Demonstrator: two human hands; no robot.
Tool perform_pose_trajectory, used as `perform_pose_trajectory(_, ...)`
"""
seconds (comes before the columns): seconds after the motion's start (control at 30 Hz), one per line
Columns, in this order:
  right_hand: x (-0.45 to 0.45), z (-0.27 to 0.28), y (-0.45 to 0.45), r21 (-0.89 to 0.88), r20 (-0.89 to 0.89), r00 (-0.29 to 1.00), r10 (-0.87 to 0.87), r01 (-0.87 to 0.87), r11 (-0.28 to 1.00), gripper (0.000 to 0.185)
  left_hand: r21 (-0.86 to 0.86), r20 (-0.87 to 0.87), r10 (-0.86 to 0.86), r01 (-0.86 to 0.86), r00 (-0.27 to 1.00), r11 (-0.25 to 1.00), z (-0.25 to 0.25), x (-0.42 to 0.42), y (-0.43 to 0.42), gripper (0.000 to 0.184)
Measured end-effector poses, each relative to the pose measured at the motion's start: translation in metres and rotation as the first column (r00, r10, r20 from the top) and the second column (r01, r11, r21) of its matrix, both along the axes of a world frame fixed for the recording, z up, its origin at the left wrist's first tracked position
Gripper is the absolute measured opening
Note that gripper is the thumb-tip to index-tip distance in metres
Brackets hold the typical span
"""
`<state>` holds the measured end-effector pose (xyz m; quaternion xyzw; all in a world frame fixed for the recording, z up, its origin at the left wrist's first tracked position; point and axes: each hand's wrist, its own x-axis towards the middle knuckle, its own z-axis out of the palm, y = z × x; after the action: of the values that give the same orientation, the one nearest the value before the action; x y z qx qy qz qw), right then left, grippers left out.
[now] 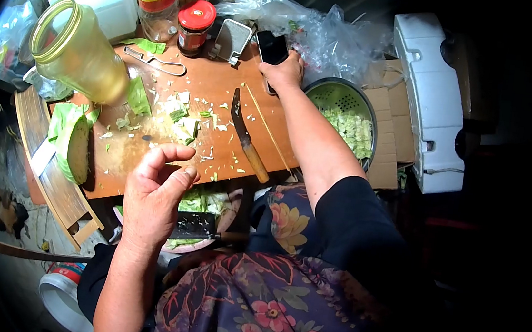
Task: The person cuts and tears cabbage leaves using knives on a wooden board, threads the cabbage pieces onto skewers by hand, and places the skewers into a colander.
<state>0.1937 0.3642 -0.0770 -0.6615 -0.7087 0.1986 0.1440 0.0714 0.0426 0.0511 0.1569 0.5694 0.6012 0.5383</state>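
Orange tabletop (pixel 221 85) | phone (pixel 271 45), long axis pointing away | right hand (pixel 283 73) gripping it | left hand (pixel 155 200) loosely cupped

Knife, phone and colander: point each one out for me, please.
Knife (pixel 245 136): head view, on the blade near the wooden handle.
Phone (pixel 272 48): head view, on the dark screen.
Colander (pixel 342 98): head view, on the bare inner wall above the chopped greens.

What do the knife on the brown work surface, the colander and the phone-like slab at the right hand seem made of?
Knife: dull dark blade, probably steel; brown handle with the matte look of wood.
Colander: likely metal, judging by its greyish rim and round punched holes.
Phone-like slab: smooth, glossy black face, perhaps glass, since it seems to reflect light.
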Motion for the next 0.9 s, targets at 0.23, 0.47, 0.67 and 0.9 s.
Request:
perform_pose_trajectory(0.23, 0.006, -0.004, 0.004, 0.011, -0.002, 0.998, 0.065, -0.065, 0.998, 0.086, -0.008, 0.032, -0.002, 0.003, 0.999, 1.000, 0.002, 0.000, -0.001, 0.022)
perform_pose_trajectory(0.47, 0.017, -0.014, 0.022, -0.053, -0.213, 0.976, 0.050, -0.063, 0.997, 0.078, 0.032, 0.022, -0.015, 0.014, 1.000, 0.999, 0.006, 0.002, -0.004, 0.022)
perform_pose_trajectory(0.67, 0.029, 0.027, -0.002, -0.078, -0.318, 0.947, 0.052, -0.081, 0.994, 0.053, 0.092, -0.088, -0.019, 0.027, 0.996, 0.995, 0.006, 0.002, -0.005, 0.021)
perform_pose_trajectory(0.9, 0.045, 0.087, -0.075, -0.401, -0.031, 0.882, 0.470, -0.442, 0.803, 0.033, 0.120, -0.361, -0.015, 0.062, 0.932, 0.991, 0.003, -0.008, -0.001, 0.014)
